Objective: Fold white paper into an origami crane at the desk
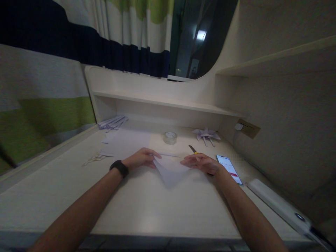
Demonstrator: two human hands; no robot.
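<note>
Paper (170,171) lying mid-frame on desk (147,206), point aimed at bottom edge | left hand (141,158) pressing its upper-left corner flat | right hand (201,163) pressing upper-right edge flat | both equally near, neither gripping

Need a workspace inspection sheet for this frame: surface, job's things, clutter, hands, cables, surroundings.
Surface: pale desk, dimly lit, with a low shelf at the back.
Job's things: folded white paper, pointed end toward the person, flat on the desk.
Clutter: tape roll; knife; lit phone; folded paper figure; paper sheets; paper stack; white bar-shaped device.
Hands: left hand on the paper's left edge, black wristband; right hand on its right edge. Both flat, no closed grip.
Cables: nothing seen.
Surroundings: striped curtain, wall socket, dark window.
</note>
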